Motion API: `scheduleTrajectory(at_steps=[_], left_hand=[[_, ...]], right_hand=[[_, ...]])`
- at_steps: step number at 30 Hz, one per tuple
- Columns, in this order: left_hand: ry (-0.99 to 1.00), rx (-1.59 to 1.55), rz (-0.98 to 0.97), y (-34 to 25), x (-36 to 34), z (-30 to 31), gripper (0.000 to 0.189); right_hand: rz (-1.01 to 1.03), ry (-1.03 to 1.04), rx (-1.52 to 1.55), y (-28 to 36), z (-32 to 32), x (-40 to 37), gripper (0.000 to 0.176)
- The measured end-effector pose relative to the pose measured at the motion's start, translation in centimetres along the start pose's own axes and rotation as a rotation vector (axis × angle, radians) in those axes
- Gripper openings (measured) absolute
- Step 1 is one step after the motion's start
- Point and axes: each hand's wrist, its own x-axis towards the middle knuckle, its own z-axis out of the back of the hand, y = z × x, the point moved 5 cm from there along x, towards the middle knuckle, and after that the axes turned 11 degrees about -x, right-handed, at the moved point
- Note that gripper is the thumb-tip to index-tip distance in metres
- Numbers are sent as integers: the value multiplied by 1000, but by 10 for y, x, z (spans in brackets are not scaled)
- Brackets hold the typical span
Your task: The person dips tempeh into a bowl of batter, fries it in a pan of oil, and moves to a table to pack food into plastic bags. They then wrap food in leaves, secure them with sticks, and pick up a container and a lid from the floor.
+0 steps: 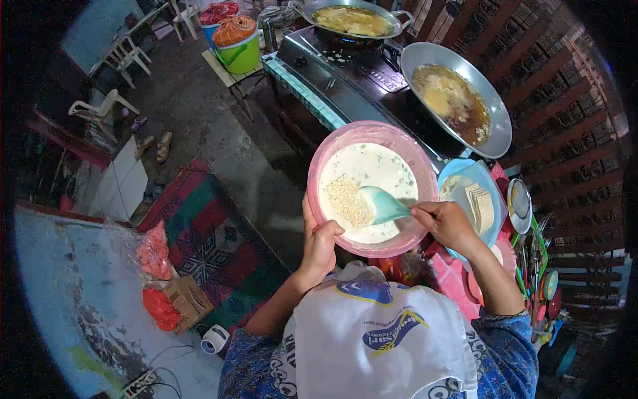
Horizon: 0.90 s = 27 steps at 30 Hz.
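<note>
My left hand (321, 246) is closed on the near left rim of a pink plastic bowl (320, 145), its thumb over the edge. White batter (372, 159) flecked with green pieces fills much of the bowl. A thin, grainy beige slice that looks like tempeh (347, 199) lies in the batter on the left side. My right hand (446, 225) grips the handle of a light green plastic spoon (382, 205) at the bowl's right rim. The spoon's head lies in the batter against the slice's right edge.
A blue basin (454, 166) with stacked slices (484, 206) stands to the right. Beyond it, a wok of bubbling oil (503, 126) and a second wok (402, 26) sit on a stove (319, 73). A green bucket (240, 60) stands far left, a patterned rug (206, 253) below.
</note>
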Motion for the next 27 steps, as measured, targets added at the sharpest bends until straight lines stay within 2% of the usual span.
scheduleTrajectory(at_steps=[4, 7, 10, 12, 14, 16, 17, 18, 20, 21, 22, 27], left_hand=[[-9, 24, 2, -2, 1, -3, 83], [-11, 19, -1, -6, 2, -5, 83], [-12, 8, 2, -7, 4, 0, 83], [-13, 4, 7, -8, 5, -2, 83], [-66, 23, 23, -10, 4, -5, 81], [-67, 18, 13, -8, 6, -6, 81], [-66, 14, 4, -8, 7, -5, 81], [-62, 14, 7, -6, 9, -5, 81], [-5, 3, -16, -7, 14, -8, 80], [-1, 4, -14, -7, 15, -8, 80], [6, -12, -16, -7, 15, -9, 79], [-6, -36, 12, -6, 15, -6, 79]], right_hand=[[37, -31, 95, 8, -18, 21, 25], [-34, 31, 225, 7, -25, 32, 25], [48, -2, 313, -3, -15, 36, 24], [-40, -24, 429, -18, -3, 36, 23], [-7, -106, 367, -17, 16, 32, 22], [-46, -343, 38, 0, 48, 21, 20], [131, -529, -220, 22, 57, 10, 20], [127, -531, -222, 32, 57, 4, 20], [298, -560, -740, 63, 47, -9, 26], [405, -670, -748, 69, 43, -14, 31], [402, -670, -748, 69, 46, -16, 31], [123, -543, -521, 47, 87, -16, 21]])
